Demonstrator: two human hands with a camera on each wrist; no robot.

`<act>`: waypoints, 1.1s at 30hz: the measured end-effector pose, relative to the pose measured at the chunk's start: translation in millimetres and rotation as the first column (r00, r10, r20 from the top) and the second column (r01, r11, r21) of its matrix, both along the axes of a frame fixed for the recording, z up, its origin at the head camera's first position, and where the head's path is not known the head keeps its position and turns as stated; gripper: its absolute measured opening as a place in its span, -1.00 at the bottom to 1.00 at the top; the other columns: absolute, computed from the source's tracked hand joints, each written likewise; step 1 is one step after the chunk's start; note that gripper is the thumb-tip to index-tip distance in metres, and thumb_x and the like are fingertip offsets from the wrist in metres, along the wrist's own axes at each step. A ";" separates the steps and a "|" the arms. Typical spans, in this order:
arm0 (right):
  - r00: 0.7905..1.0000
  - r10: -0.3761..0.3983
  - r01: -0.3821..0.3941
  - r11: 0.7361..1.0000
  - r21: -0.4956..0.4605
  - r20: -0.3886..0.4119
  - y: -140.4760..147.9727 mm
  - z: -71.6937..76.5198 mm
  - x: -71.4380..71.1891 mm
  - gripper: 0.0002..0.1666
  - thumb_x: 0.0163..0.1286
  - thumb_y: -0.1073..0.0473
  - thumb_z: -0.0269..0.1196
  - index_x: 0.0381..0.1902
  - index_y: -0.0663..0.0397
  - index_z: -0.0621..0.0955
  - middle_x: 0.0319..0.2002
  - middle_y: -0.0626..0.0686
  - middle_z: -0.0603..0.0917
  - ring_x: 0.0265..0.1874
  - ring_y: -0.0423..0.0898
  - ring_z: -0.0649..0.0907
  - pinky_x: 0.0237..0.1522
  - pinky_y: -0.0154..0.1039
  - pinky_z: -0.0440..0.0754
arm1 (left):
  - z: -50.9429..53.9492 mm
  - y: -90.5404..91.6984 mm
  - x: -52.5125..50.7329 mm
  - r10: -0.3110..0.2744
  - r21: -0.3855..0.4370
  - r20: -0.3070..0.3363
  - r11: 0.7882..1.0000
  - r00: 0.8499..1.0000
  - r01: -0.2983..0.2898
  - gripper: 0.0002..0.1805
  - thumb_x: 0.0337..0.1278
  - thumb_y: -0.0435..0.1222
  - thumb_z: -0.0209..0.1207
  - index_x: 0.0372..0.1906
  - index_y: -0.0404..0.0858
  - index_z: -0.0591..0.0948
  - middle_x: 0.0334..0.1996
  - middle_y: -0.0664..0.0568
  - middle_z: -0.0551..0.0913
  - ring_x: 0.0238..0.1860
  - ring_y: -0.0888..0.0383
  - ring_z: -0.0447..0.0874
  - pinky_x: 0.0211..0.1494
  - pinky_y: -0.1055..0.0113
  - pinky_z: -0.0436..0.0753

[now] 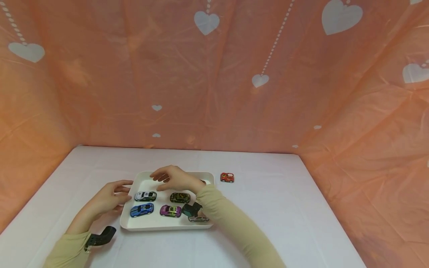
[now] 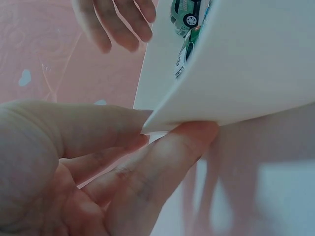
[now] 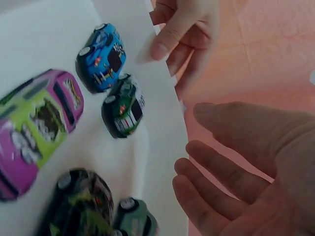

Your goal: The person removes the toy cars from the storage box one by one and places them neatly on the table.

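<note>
My left hand (image 1: 105,199) pinches the left rim of a white tray (image 1: 164,224); in the left wrist view, the thumb lies on the rim and a finger (image 2: 182,147) underneath. Over the tray's back part, my right hand (image 1: 175,178) hovers with fingers loosely bent, holding nothing. The tray carries a white-and-black car (image 1: 145,196), a blue car (image 1: 142,210), a camouflage car (image 1: 180,197) and a purple-and-green car (image 1: 170,211). Another car (image 1: 198,219) is partly covered by the dark wrist mount. A light green car (image 3: 135,219) shows in the right wrist view.
A small red car (image 1: 227,177) stands on the white table (image 1: 275,201), right of the tray's back corner. Orange cloth (image 1: 207,93) with pale hearts hangs behind and at both sides. My right forearm crosses the tray's right edge.
</note>
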State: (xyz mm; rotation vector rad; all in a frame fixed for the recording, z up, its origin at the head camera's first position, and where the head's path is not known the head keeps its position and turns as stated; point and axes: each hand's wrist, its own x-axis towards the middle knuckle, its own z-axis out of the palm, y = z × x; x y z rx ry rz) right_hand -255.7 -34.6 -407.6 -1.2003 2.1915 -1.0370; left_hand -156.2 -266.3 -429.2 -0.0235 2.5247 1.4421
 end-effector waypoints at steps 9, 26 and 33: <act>0.998 0.023 -0.025 0.999 0.039 0.054 -14.7 -8.9 4.6 -0.46 0.24 0.36 0.31 0.19 0.25 0.51 0.06 0.13 0.61 -0.01 -0.21 0.59 -0.02 -0.49 0.46 | -1.6 -0.7 -0.5 -0.006 0.025 -0.003 1.000 1.000 0.006 -0.35 0.19 -0.43 0.17 0.32 -0.55 0.20 0.06 -0.50 0.45 -0.27 0.01 0.63 -0.40 0.15 0.65; 0.999 0.027 -0.022 0.987 0.158 -0.033 -33.2 -21.9 11.0 -0.42 0.16 0.37 0.38 0.18 0.15 0.55 0.01 0.00 0.65 -0.09 -0.31 0.59 -0.11 -0.56 0.45 | -0.7 -0.8 0.7 -0.019 0.043 -0.008 0.999 1.000 0.020 -0.36 0.19 -0.45 0.15 0.32 -0.55 0.20 0.07 -0.50 0.45 -0.25 0.01 0.62 -0.41 0.15 0.64; 0.995 0.036 -0.015 0.977 0.212 -0.095 -38.9 -23.3 14.5 -0.44 0.16 0.37 0.35 0.16 0.10 0.57 -0.03 -0.07 0.66 -0.10 -0.35 0.57 -0.13 -0.58 0.42 | -1.0 -1.4 1.7 -0.015 0.045 -0.004 0.999 1.000 0.015 -0.36 0.20 -0.45 0.15 0.32 -0.55 0.20 0.07 -0.51 0.44 -0.25 0.01 0.63 -0.40 0.15 0.64</act>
